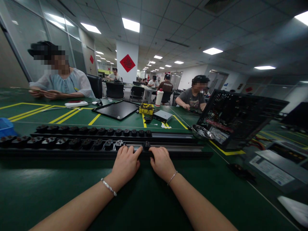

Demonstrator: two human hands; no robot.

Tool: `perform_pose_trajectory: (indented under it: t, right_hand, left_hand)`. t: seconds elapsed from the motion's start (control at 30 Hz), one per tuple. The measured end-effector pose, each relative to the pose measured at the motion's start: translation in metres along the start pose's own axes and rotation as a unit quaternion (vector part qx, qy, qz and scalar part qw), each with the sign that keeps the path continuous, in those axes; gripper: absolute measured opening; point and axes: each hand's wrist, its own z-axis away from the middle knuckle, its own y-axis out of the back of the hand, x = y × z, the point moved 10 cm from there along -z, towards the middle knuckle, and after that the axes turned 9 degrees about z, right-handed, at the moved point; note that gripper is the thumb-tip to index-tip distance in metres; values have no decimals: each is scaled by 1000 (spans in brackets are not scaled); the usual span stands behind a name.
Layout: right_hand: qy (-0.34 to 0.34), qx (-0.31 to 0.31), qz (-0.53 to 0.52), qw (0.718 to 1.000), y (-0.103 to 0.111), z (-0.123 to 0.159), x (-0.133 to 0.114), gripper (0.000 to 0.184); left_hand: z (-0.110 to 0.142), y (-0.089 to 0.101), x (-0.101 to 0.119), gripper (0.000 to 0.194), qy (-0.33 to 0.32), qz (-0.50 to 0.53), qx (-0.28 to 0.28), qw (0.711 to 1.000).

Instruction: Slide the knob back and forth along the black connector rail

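While bracketing a black module [147, 145] at twelve o'clock with half-curled left hand [126, 163] and right hand [162, 163], cannot tell whether pinched in either grip.

Open near side, barred middle
From here, the dark green worktop [60, 176] lies open outside both bare forearms [88, 199]; farther in, two long black rails [183, 156] carrying small black blocks [86, 143] bar the way, one block [146, 145] standing between the left hand [126, 163] and right hand [162, 163]. At right, a tall open black computer case [243, 115] blocks passage.
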Motion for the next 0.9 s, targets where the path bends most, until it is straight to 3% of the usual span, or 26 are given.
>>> perform_pose_trajectory:
  t: [0.9]
  right_hand:
    - [-26,9,-9,1000,5,4,6,28]
  left_hand:
    - [0,0,1,50,-1,-15,-4,1000]
